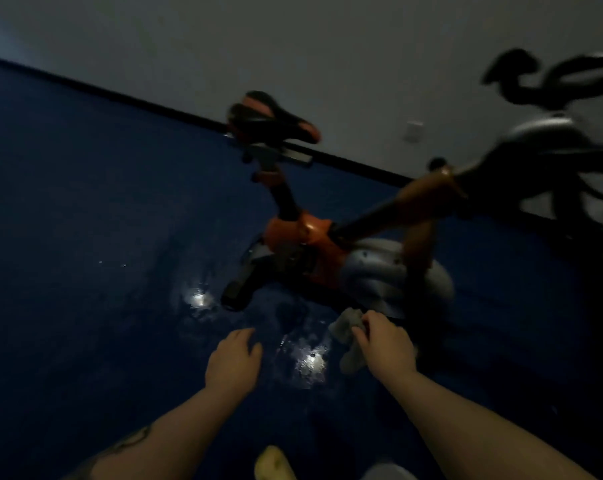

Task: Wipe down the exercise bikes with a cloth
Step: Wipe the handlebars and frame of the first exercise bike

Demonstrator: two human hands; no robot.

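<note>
An orange and black exercise bike [303, 233] stands ahead of me on the dark blue floor. It has a black and orange saddle [269, 116], a grey flywheel cover [379, 271] and black handlebars [535, 77] at the upper right. My right hand [385, 341] grips a crumpled grey cloth [348, 322] just below the flywheel cover. My left hand [232, 358] hangs over the floor with its fingers loosely apart and holds nothing. The picture is dim and blurred.
The glossy blue floor [85, 237] reflects two ceiling lights near the bike's base. A grey wall [293, 46] with a black skirting strip and a white socket [412, 130] runs behind the bike. A yellowish shoe tip [272, 462] shows at the bottom edge.
</note>
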